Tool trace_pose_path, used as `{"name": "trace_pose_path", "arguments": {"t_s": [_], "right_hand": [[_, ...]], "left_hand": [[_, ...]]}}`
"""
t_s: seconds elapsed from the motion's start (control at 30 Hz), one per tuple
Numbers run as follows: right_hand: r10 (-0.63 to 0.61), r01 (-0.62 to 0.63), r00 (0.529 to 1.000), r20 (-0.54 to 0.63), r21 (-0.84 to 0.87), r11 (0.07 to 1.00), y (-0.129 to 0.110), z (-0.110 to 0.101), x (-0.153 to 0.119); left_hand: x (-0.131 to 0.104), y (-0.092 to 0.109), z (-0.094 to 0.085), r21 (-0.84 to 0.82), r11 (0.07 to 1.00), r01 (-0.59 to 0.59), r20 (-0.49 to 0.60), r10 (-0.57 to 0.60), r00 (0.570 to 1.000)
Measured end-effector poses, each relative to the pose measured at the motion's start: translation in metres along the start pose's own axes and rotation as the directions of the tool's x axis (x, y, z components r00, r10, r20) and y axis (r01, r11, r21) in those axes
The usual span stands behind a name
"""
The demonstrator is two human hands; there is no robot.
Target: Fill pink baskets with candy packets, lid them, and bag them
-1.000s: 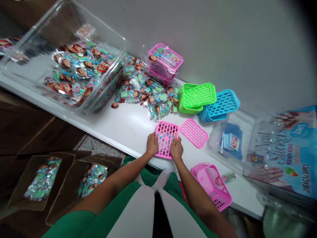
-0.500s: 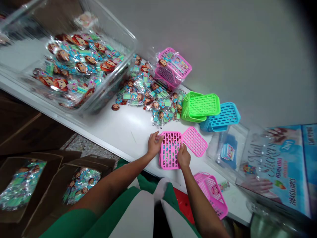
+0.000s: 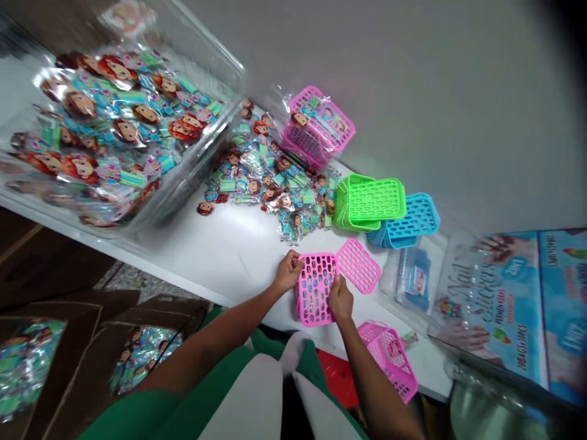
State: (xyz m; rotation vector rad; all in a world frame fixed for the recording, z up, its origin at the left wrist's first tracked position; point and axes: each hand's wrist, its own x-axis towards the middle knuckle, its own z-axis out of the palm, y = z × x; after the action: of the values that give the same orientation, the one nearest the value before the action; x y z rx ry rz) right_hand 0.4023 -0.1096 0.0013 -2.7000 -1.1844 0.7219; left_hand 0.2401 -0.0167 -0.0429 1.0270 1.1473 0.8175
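Observation:
A pink basket with a perforated lid on top (image 3: 317, 289) sits between my two hands near the table's front edge; colourful packets show through the lid's holes. My left hand (image 3: 288, 271) grips its upper left edge, fingers closed. On the right edge, my right hand (image 3: 340, 298) is closed with the thumb on the lid. Just right of the basket, a loose pink perforated lid (image 3: 359, 266) lies flat on the white table (image 3: 220, 250). Small doll-printed packets (image 3: 270, 177) are heaped behind the basket.
A large clear bin (image 3: 183, 153) of packets stands at the left. Behind are a wrapped pink basket (image 3: 316, 128), green baskets (image 3: 373, 200) and blue baskets (image 3: 413, 220). Another pink basket (image 3: 389, 357) is at the front right, near a Nail Stickers box (image 3: 499, 305). Cartons (image 3: 77, 354) stand below left.
The view has shifted slightly, so the bin looks nearer and the basket lower. Both hands keep their hold on the pink basket and lid, with the left fingers now more closed over the edge.

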Motion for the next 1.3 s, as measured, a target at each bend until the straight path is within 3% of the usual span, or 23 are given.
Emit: {"name": "trace_pose_path", "arguments": {"t_s": [0.1,0.17,0.23,0.27,0.33,0.4,0.53,0.63,0.7,0.77,0.9,0.97,1.13,1.2,1.3], "right_hand": [[-0.017,0.016,1.000,0.015,0.029,0.999,-0.004,-0.004,0.004],[-0.092,0.091,0.996,0.013,0.048,0.995,-0.004,-0.007,0.007],[-0.156,0.160,0.985,-0.072,0.067,0.985,-0.001,-0.009,0.007],[-0.145,0.159,0.976,-0.165,0.079,0.984,0.002,-0.008,0.004],[-0.023,0.079,0.921,-0.388,0.130,0.988,0.006,0.000,-0.009],[0.103,-0.006,0.849,-0.519,0.185,0.983,0.007,0.016,-0.027],[0.071,-0.017,0.837,-0.543,0.104,0.994,-0.002,0.047,-0.049],[0.007,0.021,0.855,-0.518,0.047,0.999,-0.002,0.048,-0.043],[-0.073,0.100,0.872,-0.484,0.030,0.995,0.005,0.039,-0.034],[-0.165,0.198,0.876,-0.453,0.026,0.980,0.013,0.030,-0.027],[-0.219,0.286,0.860,-0.460,0.081,0.955,0.023,0.024,-0.019],[-0.195,0.283,0.861,-0.470,0.123,0.951,0.022,0.026,-0.019],[-0.161,0.250,0.872,-0.463,0.136,0.959,0.017,0.016,-0.026],[-0.175,0.275,0.844,-0.507,0.129,0.953,0.027,-0.006,-0.023],[-0.148,0.299,0.773,-0.617,0.149,0.943,0.071,-0.065,0.002]], "left_hand": [[0.005,0.014,-0.009,0.274,0.935,-0.225,0.075,0.212,0.974],[0.012,0.024,-0.014,0.471,0.740,-0.479,0.309,0.371,0.876],[0.018,0.031,-0.015,0.535,0.546,-0.645,0.541,0.365,0.758],[0.019,0.032,-0.014,0.557,0.489,-0.671,0.595,0.328,0.733],[0.015,0.030,-0.012,0.637,0.427,-0.642,0.585,0.274,0.763],[0.005,0.024,-0.009,0.721,0.396,-0.568,0.504,0.263,0.823],[-0.017,0.015,-0.009,0.803,0.336,-0.493,0.410,0.289,0.865],[-0.024,0.019,-0.010,0.830,0.264,-0.491,0.402,0.326,0.856],[-0.026,0.026,-0.007,0.833,0.194,-0.518,0.428,0.366,0.826],[-0.028,0.033,0.000,0.792,0.117,-0.598,0.519,0.386,0.763],[-0.028,0.039,0.021,0.569,0.000,-0.823,0.786,0.294,0.544],[-0.028,0.036,0.029,0.505,-0.027,-0.863,0.839,0.248,0.484],[-0.026,0.029,0.033,0.496,-0.074,-0.865,0.852,0.234,0.468],[-0.027,0.029,0.034,0.489,-0.092,-0.867,0.858,0.229,0.459],[-0.031,0.030,0.039,0.521,-0.108,-0.847,0.842,0.230,0.489]]}}
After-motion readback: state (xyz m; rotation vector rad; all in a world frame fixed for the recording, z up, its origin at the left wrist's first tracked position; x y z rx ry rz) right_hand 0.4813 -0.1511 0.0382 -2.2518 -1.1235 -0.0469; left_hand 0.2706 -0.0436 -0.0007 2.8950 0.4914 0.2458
